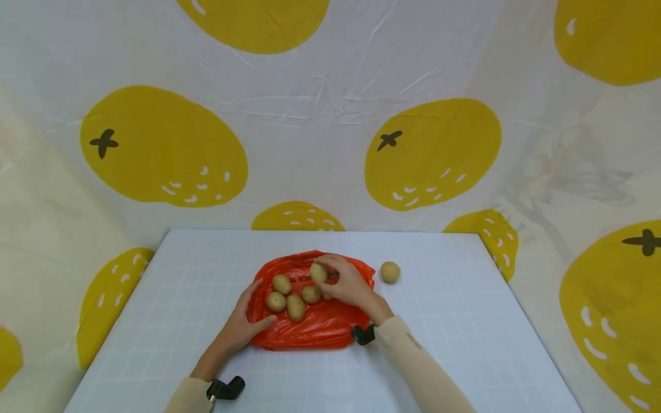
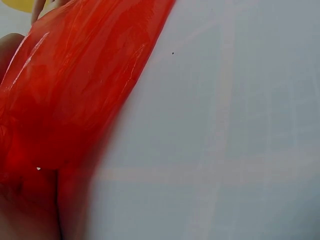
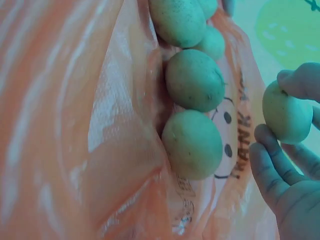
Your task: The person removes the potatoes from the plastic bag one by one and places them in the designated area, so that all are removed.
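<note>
A red plastic bag (image 1: 320,332) lies flat on the table, with several small potatoes (image 1: 296,308) grouped on top of it. My right hand (image 1: 353,287) pinches one potato (image 3: 287,112) between thumb and fingertips, over the right part of the bag. At the bag's left edge, my left hand (image 1: 241,322) touches the plastic with thumb and fingers spread apart. Red plastic (image 2: 75,85) hides much of that hand in the left wrist view. Black print and a smiling face show on the bag in the right wrist view.
A single potato (image 1: 390,272) sits on the white table (image 1: 439,344), to the right of the bag. Behind the table hangs a pale cloth (image 1: 310,143) printed with big yellow fruit. Dark wrist cameras (image 1: 225,389) are strapped to both wrists.
</note>
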`<state>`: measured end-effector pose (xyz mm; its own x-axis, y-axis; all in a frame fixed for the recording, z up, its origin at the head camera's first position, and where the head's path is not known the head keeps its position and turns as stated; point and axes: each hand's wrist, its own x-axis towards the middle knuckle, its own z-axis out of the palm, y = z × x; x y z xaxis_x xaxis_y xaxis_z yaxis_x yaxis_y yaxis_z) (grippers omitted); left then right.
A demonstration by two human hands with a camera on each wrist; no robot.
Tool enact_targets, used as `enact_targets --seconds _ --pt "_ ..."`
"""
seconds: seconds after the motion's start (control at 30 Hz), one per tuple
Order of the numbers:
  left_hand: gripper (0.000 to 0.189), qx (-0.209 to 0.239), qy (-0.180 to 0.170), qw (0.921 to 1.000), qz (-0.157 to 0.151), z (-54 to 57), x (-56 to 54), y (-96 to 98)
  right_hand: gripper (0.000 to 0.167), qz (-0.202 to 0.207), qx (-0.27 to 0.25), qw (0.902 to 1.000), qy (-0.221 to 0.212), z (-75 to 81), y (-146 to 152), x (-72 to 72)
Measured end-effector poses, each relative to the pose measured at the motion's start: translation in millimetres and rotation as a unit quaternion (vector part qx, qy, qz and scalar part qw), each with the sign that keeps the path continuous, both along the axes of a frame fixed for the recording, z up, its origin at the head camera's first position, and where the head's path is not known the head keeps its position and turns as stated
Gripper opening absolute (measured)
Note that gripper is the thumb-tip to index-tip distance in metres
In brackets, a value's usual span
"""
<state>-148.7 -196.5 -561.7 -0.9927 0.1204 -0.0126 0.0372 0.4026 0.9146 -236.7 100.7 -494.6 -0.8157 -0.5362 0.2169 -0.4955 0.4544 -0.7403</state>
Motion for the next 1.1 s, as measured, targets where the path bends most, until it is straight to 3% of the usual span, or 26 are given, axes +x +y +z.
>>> enact_targets --seconds 0.13,0.67,0.8,1.1 --pt "0.099 -0.007 -0.004 1.0 0.003 0.2 -0.5 0.7 0.055 -0.015 -0.003 0.9998 0.015 -0.1 6.3 0.9" --pt "0.098 -0.003 0.004 1.0 0.002 -2.6 0.2 -0.1 0.06 -0.064 -0.003 0.9979 -0.006 14.0 34.8 5.2" --pt "0.098 -0.002 0.007 1.0 0.002 -2.7 0.6 0.0 0.06 -0.066 -0.023 0.9972 -0.025 17.6 41.4 5.9" --pt "0.098 -0.002 0.007 1.0 0.002 -2.6 0.3 0.0 0.06 -0.054 -0.064 0.9965 -0.006 19.0 55.5 4.0"
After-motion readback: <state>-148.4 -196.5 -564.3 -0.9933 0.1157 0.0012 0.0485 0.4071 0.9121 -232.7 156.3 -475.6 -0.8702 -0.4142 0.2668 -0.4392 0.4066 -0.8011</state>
